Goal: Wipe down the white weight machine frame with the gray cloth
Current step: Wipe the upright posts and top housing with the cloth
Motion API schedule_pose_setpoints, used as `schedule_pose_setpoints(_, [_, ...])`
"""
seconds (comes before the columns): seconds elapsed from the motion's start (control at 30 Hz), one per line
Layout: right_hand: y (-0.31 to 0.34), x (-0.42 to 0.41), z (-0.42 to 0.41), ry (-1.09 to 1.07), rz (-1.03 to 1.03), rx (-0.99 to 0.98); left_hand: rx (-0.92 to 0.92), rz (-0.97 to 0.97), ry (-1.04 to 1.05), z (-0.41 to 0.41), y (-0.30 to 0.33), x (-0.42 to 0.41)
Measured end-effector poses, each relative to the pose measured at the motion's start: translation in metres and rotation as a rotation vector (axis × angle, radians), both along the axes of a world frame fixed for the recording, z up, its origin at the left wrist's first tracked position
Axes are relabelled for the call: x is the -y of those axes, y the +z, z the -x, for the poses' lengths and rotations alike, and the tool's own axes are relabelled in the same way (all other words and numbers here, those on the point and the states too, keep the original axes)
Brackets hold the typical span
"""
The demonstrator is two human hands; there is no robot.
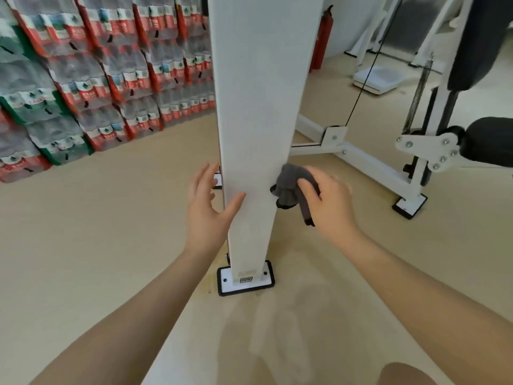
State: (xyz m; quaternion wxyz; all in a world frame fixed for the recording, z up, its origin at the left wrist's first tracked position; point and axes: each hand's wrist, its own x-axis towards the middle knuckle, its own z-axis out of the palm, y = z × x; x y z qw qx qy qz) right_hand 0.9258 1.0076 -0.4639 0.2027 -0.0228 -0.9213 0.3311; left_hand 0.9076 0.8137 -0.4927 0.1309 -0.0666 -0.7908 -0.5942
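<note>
A tall white upright post of the weight machine frame point(261, 107) rises in the middle, bolted to a black-edged foot plate point(245, 282) on the floor. My right hand point(330, 201) grips a crumpled gray cloth point(291, 187) and holds it against the post's right edge, low down. My left hand point(206, 207) is spread with straight fingers at the post's left edge, its thumb lying on the front face.
Stacked packs of bottled water point(91, 79) line the left wall. To the right are the machine's low white base bars point(369, 165), a black cable point(363, 79), a spring point(416, 98), black pads point(485, 143) and a red fire extinguisher point(322, 37). The floor is beige.
</note>
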Motion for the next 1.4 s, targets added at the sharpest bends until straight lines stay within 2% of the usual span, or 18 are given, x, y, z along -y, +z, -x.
schedule_pose_setpoints(0.1, [0.018,0.007,0.000,-0.153,0.747,0.137,-0.017,-0.037,0.067,0.003,0.011,-0.015])
schedule_pose_setpoints(0.13, [0.022,0.006,-0.001,-0.208,0.904,0.184,0.008,-0.058,0.110,0.003,0.015,-0.019])
schedule_pose_setpoints(0.17, [0.025,0.004,0.000,-0.238,0.974,0.216,0.039,-0.067,0.140,0.002,0.018,-0.023])
schedule_pose_setpoints(0.5, [0.014,-0.013,0.056,-0.035,0.991,0.204,0.073,-0.101,0.239,0.001,0.006,-0.037])
schedule_pose_setpoints(0.63, [0.006,-0.021,0.088,0.134,1.007,0.269,0.037,-0.182,0.298,-0.001,0.000,-0.049])
schedule_pose_setpoints(0.73, [0.000,-0.031,0.110,0.295,0.959,0.324,0.005,-0.189,0.424,-0.004,0.000,-0.061])
schedule_pose_setpoints(0.87, [-0.004,-0.035,0.128,0.438,0.890,0.412,0.006,0.008,0.712,-0.012,0.006,-0.089])
schedule_pose_setpoints(1.0, [0.011,-0.033,0.139,0.552,0.876,0.428,-0.194,0.384,0.734,-0.013,0.030,-0.130])
schedule_pose_setpoints(1.07, [0.022,-0.031,0.138,0.695,0.905,0.457,-0.178,0.407,0.760,-0.007,0.042,-0.145])
schedule_pose_setpoints(1.17, [0.028,-0.031,0.125,1.130,0.996,0.576,-0.135,0.355,0.848,-0.003,0.050,-0.154])
schedule_pose_setpoints(1.23, [0.019,-0.034,0.117,1.312,0.962,0.631,-0.139,0.384,0.903,-0.004,0.051,-0.155])
schedule_pose_setpoints(1.3, [0.005,-0.041,0.114,1.366,0.899,0.650,-0.136,0.424,0.945,-0.005,0.052,-0.158])
schedule_pose_setpoints(1.4, [-0.010,-0.049,0.110,1.368,0.832,0.646,-0.088,0.375,0.950,-0.006,0.057,-0.163])
